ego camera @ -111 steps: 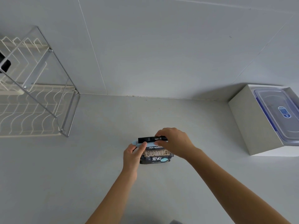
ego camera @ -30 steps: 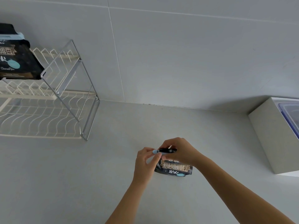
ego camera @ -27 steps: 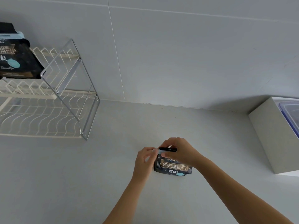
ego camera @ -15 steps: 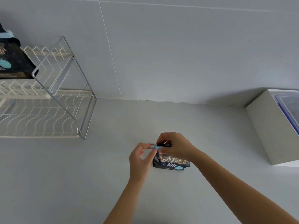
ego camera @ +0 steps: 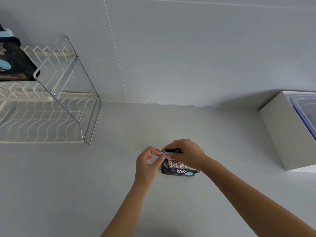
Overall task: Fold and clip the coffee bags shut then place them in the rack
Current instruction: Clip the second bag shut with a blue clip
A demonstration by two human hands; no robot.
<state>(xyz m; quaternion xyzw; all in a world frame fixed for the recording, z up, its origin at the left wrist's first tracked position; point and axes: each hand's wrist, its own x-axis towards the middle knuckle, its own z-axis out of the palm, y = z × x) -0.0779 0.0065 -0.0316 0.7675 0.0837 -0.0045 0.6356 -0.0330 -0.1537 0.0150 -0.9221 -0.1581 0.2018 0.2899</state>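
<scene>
Head camera view: the left hand (ego camera: 146, 165) pinches the end of a light blue clip (ego camera: 164, 152) between thumb and fingertips, at the left top corner of a black coffee bag (ego camera: 179, 169). The right hand (ego camera: 185, 153) is closed over the bag's folded top, covering most of the clip. The bag stands on the white worktop (ego camera: 68, 185), about midway along it and well short of the back wall. A two-tier wire rack (ego camera: 56, 106) stands at the worktop's back left, well apart from the hands; a second black coffee bag (ego camera: 14, 64) with a blue clip on top sits on its upper tier. At the right edge a white box (ego camera: 280, 134) holds a clear lidded container (ego camera: 306, 108).
</scene>
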